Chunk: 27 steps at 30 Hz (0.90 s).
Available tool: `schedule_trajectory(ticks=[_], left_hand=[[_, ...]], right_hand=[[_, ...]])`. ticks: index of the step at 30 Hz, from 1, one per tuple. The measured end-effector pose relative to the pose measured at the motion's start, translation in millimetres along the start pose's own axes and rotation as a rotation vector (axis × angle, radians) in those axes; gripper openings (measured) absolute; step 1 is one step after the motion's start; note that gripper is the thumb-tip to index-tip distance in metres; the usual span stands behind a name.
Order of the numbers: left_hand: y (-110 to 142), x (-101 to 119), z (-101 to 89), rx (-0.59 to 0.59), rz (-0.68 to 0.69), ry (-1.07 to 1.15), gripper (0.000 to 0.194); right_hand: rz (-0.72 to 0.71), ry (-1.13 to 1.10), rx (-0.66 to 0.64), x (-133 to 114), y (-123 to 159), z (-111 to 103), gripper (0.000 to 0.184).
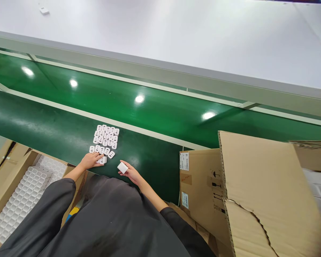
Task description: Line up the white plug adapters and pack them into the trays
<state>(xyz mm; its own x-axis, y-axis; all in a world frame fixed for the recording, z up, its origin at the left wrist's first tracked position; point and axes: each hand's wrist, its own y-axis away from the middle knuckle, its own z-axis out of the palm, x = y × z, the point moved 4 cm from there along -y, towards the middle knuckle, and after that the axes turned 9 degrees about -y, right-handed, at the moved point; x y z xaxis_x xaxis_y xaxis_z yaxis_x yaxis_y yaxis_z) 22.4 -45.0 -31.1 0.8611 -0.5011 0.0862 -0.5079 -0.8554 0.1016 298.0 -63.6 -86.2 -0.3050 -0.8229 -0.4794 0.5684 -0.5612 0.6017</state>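
My right hand (131, 172) holds a small white charger block (122, 167) between fingers and thumb, a plain face up, just above the green work surface (149, 160). To its left, my left hand (90, 160) has fingers and thumb around white chargers (103, 160) at the near end of a group. Part of these is hidden under the fingers. Beyond that hand, several more white chargers (106, 135) stand close together in rows, dark port slots facing up. One charger (111, 154) at the right of a nearer row sits at an angle.
An open carton (29, 160) at the lower left holds trays (24, 200) of white pieces. At right, a large cardboard box (200, 178) with a raised flap (259, 185) borders the surface. A lone white piece (44, 11) lies on the white upper shelf (160, 32).
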Motion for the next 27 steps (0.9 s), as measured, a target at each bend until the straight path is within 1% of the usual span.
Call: schedule_trajectory(ticks=[2, 4, 6, 8, 10, 13, 18, 21, 23, 24, 27], left_hand=[[-8.1, -7.2, -0.2, -0.003, 0.034, -0.026, 0.049], [-15.9, -11.7, -0.4, 0.000, 0.058, -0.048, 0.049], [-21.7, -14.3, -1.1, 0.005, 0.076, -0.067, 0.049], [-24.8, -15.2, -2.3, 0.011, 0.089, -0.083, 0.049], [-25.4, -14.2, -4.2, 0.019, 0.097, -0.095, 0.050], [-23.6, -9.4, -8.5, 0.036, 0.091, -0.104, 0.053], [-16.2, -2.0, -16.3, 0.060, 0.013, -0.120, 0.056], [-10.0, 0.1, -22.7, 0.075, -0.070, -0.149, 0.055], [-8.0, 8.9, -32.3, 0.105, -0.100, -0.169, 0.049], [-8.4, 16.9, -39.5, 0.130, -0.098, -0.174, 0.044], [-15.9, 44.6, -66.7, 0.265, -0.043, -0.163, 0.035]], right_hand=[[-0.031, 0.010, -0.017, -3.9, 9.0, -1.2, 0.075], [-0.066, 0.028, -0.043, -7.1, 15.2, 1.0, 0.080], [-0.096, 0.068, -0.069, -9.0, 16.8, 4.9, 0.075], [-0.122, 0.141, -0.090, -9.9, 14.2, 9.2, 0.066], [-0.153, 0.245, -0.104, -10.7, 8.9, 14.2, 0.060], [-0.231, 0.450, -0.119, -12.9, 0.4, 25.1, 0.059], [-0.393, 0.781, -0.158, -17.8, -16.8, 52.0, 0.053], [-0.474, 0.917, -0.142, -23.7, -30.6, 65.8, 0.043], [-0.519, 0.990, -0.094, -32.0, -32.5, 72.9, 0.039], [-0.537, 1.025, -0.061, -37.8, -29.0, 76.0, 0.037], [-0.576, 1.133, 0.054, -59.6, -4.2, 84.1, 0.029]])
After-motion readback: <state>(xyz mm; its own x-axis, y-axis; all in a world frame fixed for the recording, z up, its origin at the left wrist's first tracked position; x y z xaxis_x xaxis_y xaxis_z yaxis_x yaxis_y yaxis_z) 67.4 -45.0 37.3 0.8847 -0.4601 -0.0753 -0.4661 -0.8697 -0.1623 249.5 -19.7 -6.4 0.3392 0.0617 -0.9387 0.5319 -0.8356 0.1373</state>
